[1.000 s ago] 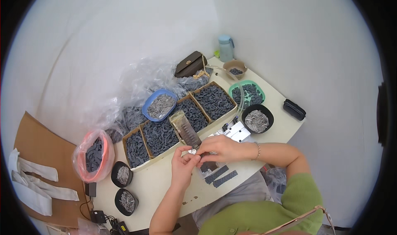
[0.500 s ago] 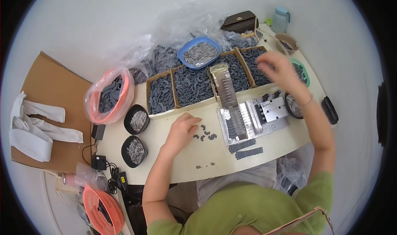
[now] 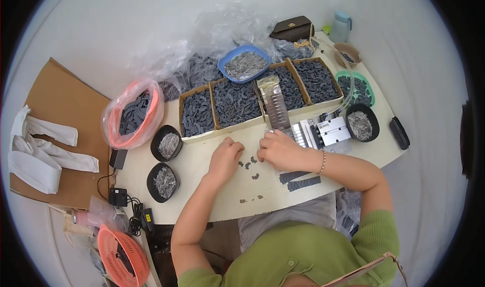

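Both hands rest low on the cream tabletop (image 3: 192, 171), close together, with a small scatter of dark little pieces (image 3: 247, 163) lying between them. The left hand (image 3: 226, 155) is curled, knuckles up, fingers bent down onto the surface just left of the scatter; whether it pinches a piece cannot be told. The right hand (image 3: 275, 149) is likewise curled with fingertips turned toward the pieces, touching or nearly touching the nearest one; its grip is hidden too.

The pieces lie in a loose line running from between the hands toward the person's body, so each hand has only a short inward reach. The right hand looks slightly nearer to the upper pieces, the left to the lower ones.

Just beyond the right hand stands a small metal fixture (image 3: 323, 133) with a long, narrow clear packet (image 3: 274, 105) leaning up from it, its long axis pointing away from the person. Behind these sit cardboard trays (image 3: 237, 102) full of dark parts, a blue bowl (image 3: 244, 64) of metal pins, and black bowls (image 3: 165, 182) of pins off to the left. Two dark assembled strips (image 3: 299, 181) lie under the right forearm.
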`<state>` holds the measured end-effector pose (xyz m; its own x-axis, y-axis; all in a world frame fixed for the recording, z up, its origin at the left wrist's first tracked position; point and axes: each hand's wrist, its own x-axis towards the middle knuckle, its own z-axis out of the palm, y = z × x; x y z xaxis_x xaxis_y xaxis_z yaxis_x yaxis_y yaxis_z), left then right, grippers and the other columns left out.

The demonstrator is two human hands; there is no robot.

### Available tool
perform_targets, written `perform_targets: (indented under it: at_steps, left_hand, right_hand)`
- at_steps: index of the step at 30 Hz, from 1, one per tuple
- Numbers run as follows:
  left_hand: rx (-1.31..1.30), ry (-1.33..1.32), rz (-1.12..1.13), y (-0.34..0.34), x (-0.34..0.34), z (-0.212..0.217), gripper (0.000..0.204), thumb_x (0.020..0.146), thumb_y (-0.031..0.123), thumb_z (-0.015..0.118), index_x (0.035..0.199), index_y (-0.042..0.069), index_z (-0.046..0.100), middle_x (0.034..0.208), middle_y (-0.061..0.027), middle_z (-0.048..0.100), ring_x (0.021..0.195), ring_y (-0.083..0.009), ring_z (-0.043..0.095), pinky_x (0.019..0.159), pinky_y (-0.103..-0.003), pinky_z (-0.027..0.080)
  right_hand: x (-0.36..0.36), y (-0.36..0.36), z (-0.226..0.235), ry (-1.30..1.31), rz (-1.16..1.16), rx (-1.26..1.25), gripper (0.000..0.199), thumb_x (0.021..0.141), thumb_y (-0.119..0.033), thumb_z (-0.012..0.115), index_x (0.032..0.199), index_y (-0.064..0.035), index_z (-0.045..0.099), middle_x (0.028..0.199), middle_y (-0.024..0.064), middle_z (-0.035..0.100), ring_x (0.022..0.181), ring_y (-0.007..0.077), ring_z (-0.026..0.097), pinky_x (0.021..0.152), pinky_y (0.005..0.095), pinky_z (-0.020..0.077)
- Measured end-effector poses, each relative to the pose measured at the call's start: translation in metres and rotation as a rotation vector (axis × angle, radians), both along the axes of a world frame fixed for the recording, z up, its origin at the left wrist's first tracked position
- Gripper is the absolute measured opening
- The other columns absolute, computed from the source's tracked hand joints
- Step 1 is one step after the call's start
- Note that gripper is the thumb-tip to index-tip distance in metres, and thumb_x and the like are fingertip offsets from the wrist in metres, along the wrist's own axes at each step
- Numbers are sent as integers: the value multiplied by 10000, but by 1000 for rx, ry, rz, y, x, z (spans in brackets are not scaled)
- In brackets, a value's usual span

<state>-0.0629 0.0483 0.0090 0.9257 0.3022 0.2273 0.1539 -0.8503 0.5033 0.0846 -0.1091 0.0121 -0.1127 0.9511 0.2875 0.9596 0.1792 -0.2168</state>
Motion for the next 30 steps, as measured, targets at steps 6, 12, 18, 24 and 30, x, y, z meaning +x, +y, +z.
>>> perform_targets:
  at_steps: [6, 12, 18, 24, 30]
  left_hand:
    - [-311, -82, 66, 11, 5, 0, 141, 830, -51, 595, 959, 4, 587, 835, -63, 589, 766, -163, 607, 694, -274, 497]
    - [-659, -81, 89, 6, 17, 1, 106, 895, -25, 559, 1001, -21, 557, 842, -15, 572, 780, -84, 579, 703, -221, 491]
    - [-759, -102, 6, -31, 42, -1, 92, 870, 19, 629, 954, -17, 634, 843, -9, 606, 744, -81, 561, 688, -218, 469]
    - [-304, -213, -71, -56, 61, -14, 135, 781, 20, 700, 914, 25, 679, 831, -53, 566, 712, -158, 553, 635, -256, 461]
    - [5, -188, -140, -56, 49, -8, 203, 756, 51, 707, 958, 40, 696, 907, -100, 564, 797, -232, 566, 671, -315, 468]
  right_hand:
    - [-3, -1, 6, -36, -29, 18, 129, 718, -168, 699, 810, -107, 633, 814, 22, 606, 877, 211, 556, 790, 350, 397]
    - [-10, 12, -12, -171, -50, 127, 98, 682, -152, 651, 741, -78, 629, 753, 40, 619, 799, 218, 582, 772, 344, 416]
    - [55, -13, 31, 205, -200, 145, 138, 756, -75, 620, 890, -54, 643, 830, 89, 606, 825, 291, 583, 755, 388, 478]
    - [63, -40, 27, 399, -231, 54, 120, 812, -80, 629, 921, -30, 634, 861, 117, 609, 824, 310, 607, 737, 396, 489]
    - [59, -40, 14, 386, -232, 107, 103, 808, -91, 639, 897, -41, 627, 855, 103, 600, 812, 306, 605, 706, 379, 495]
